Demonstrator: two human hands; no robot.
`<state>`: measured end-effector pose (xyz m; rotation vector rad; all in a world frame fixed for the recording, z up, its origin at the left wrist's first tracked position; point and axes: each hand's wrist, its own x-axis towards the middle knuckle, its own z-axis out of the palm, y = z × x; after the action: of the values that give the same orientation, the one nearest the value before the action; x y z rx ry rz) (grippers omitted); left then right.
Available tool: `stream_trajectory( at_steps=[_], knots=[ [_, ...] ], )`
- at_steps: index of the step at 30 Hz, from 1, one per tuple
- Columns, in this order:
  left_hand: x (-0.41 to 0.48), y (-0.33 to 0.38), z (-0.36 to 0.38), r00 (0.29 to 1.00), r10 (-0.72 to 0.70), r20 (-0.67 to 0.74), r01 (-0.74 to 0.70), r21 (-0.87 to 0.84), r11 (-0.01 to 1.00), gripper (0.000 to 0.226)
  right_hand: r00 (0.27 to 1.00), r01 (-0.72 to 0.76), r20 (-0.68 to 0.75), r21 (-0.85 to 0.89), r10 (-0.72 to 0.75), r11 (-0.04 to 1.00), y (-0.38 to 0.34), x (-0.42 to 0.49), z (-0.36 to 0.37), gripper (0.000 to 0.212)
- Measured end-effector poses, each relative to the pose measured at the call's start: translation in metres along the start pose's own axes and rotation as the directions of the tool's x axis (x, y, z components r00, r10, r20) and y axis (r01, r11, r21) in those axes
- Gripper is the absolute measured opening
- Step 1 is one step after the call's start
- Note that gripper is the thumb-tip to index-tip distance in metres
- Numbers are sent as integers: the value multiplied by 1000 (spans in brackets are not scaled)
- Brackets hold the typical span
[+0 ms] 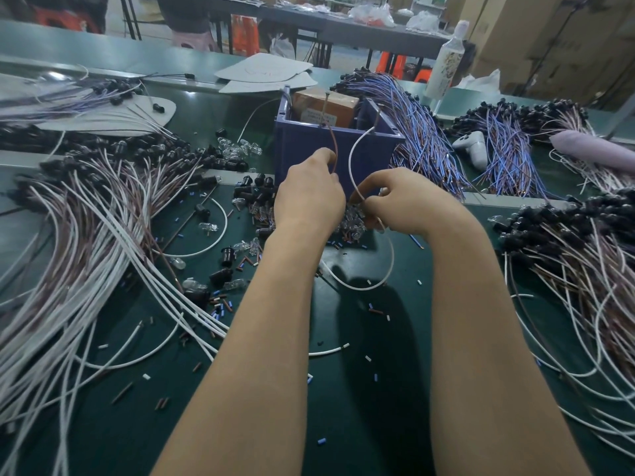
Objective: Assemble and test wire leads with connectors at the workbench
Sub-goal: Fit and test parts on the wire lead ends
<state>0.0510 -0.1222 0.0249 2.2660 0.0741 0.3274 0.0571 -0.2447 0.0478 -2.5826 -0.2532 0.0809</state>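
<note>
Pinching wires (350,157), rising between hands (309,201), seemingly one each

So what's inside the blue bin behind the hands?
The blue bin holds a brown cardboard box with a white label, in its left compartment. What is in the right compartment, and anything under the box, is hidden by the bin's walls.

Your bare forearms reach forward side by side, hands near each other but not touching. Your left hand (309,201), back upward, pinches a brown wire (332,142). Your right hand (409,204) curls its fingers round a white wire (353,156).
</note>
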Motion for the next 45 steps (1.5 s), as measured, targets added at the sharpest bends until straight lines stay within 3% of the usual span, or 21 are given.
stream_trajectory(
  at_steps=[45],
  knots=[
    [9,-12,2,1000,-28,-11,27,-86,996,31,1000,-18,-10,31,19,999,-2,-1,1,20]
  ],
)
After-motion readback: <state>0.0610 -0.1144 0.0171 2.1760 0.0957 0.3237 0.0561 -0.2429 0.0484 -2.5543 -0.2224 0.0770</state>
